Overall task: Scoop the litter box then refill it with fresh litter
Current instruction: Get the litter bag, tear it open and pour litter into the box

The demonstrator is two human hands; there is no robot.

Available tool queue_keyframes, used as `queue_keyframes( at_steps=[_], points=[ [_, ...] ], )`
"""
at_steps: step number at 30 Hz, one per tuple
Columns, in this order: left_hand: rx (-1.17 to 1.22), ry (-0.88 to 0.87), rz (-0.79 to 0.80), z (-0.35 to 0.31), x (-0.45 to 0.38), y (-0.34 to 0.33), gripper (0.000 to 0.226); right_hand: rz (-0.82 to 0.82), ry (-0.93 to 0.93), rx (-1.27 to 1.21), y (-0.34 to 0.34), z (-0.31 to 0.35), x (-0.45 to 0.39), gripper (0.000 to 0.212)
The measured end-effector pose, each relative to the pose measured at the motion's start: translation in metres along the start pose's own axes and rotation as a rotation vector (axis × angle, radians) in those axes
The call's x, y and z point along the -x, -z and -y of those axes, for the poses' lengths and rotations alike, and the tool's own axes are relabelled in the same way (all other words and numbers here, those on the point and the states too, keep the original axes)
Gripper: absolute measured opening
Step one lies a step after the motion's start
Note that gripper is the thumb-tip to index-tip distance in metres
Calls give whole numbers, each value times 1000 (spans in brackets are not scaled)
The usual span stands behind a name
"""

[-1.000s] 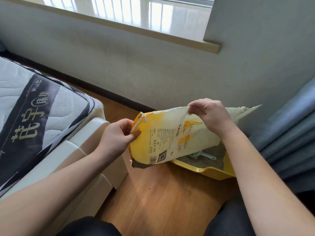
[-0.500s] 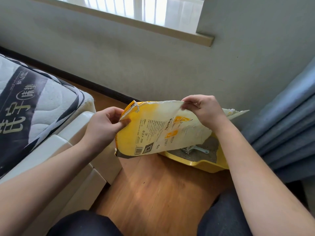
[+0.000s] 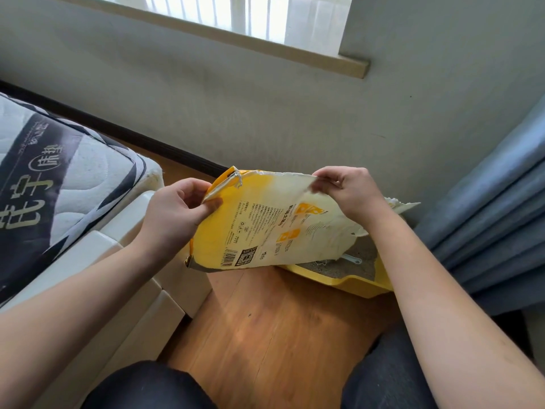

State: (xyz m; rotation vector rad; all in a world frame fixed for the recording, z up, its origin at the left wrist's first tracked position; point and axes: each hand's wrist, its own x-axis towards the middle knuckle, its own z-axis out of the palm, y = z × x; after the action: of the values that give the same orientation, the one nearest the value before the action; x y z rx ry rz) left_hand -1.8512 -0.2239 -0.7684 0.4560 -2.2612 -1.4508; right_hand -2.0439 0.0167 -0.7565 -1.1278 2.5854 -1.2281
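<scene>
Both hands hold the bag [image 3: 265, 222] above the floor [image 3: 274, 326], left hand [image 3: 174, 214] pinching its left corner, right hand [image 3: 351, 190] pinching its top edge. Behind it sits the litter box [image 3: 354, 283], a scoop [image 3: 352, 259] lying in its grey litter.

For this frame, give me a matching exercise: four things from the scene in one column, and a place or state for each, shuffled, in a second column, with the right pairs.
Things
1. litter bag
2. scoop
3. litter box
4. mattress

Places or states
A. lying on the grey litter
B. on the wooden floor by the wall, partly hidden behind the bag
C. held up off the floor, the left hand and right hand each pinching its top edge
D. on the white bed frame at the left

Pairs: 1-C, 2-A, 3-B, 4-D
</scene>
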Motion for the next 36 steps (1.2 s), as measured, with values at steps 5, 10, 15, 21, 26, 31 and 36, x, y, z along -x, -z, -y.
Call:
queue_keyframes(
  at_steps=[5, 10, 15, 21, 26, 31, 36],
  points=[
    [3, -15, 2, 1, 0, 0, 17, 18, -1, 8, -2, -1, 1, 8],
    [9, -36, 13, -3, 2, -2, 18, 25, -16, 23, -2, -4, 1, 8],
    [19, -36, 18, -2, 1, -1, 18, 23, 4, 28, -2, -4, 0, 7],
    [28, -58, 29, -5, 3, -2, 19, 13, 19, 66, -2, -8, -1, 8],
    [20, -62, 24, -6, 3, -1, 20, 8, 18, 56, -2, -6, -1, 8],
    [4, -81, 25, -8, 3, -1, 19, 11, 25, 113, -2, -7, -2, 9],
    [-4, -79, 4, -10, 2, -1, 17, 0, 21, 141, -4, -6, -4, 8]
  ],
)
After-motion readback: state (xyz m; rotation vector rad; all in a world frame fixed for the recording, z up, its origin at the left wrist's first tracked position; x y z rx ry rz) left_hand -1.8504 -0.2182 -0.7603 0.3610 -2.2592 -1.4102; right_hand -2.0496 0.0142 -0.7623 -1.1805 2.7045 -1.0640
